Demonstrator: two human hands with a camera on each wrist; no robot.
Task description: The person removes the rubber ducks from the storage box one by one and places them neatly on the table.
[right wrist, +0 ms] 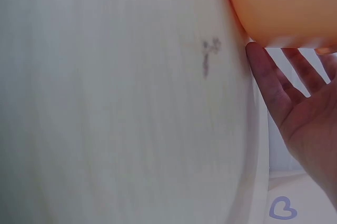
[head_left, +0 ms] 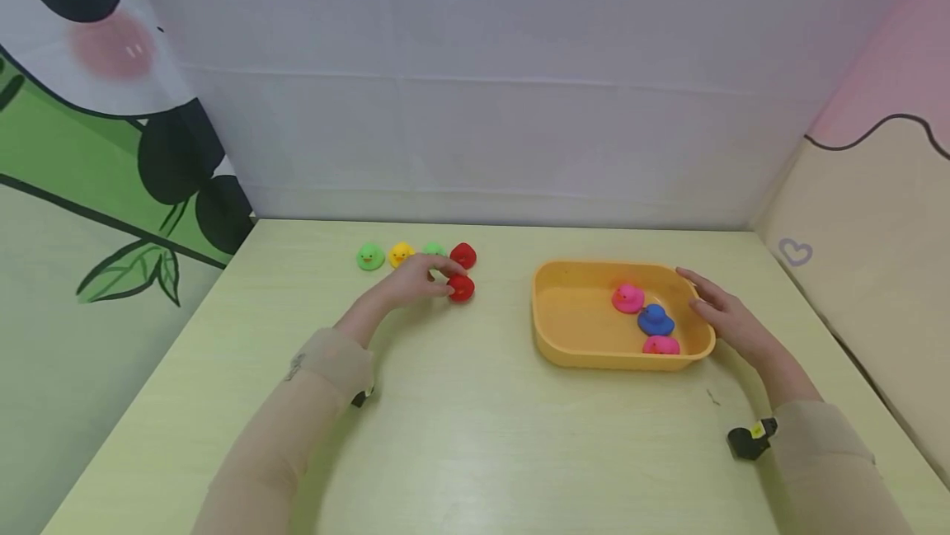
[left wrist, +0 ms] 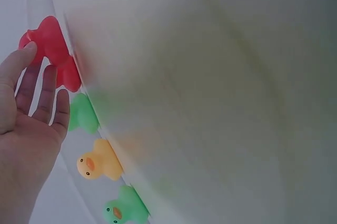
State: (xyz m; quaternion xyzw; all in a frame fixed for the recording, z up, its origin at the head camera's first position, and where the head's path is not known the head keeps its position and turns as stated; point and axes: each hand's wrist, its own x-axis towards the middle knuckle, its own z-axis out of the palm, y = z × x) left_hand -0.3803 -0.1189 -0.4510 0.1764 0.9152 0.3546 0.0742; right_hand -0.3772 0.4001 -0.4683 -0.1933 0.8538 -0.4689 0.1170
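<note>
My left hand (head_left: 416,280) is at a red rubber duck (head_left: 462,288), with thumb and fingertips pinching it from its left side. In the left wrist view the thumb lies against this front duck (left wrist: 46,37). Just behind it on the table sits a second red duck (head_left: 463,255). My right hand (head_left: 731,316) rests against the right end of a yellow-orange plastic basin (head_left: 571,359), its fingers nearly straight along the rim and outer wall. Inside the basin are a pink duck (head_left: 627,298), a blue duck (head_left: 656,321) and another pink duck (head_left: 661,344).
Left of the red ducks, a row holds a green duck (head_left: 435,249), partly behind my left hand, a yellow duck (head_left: 402,253) and another green duck (head_left: 370,256). A pale wooden table (head_left: 475,436) bears everything. A white cloth wall (head_left: 475,139) stands behind it.
</note>
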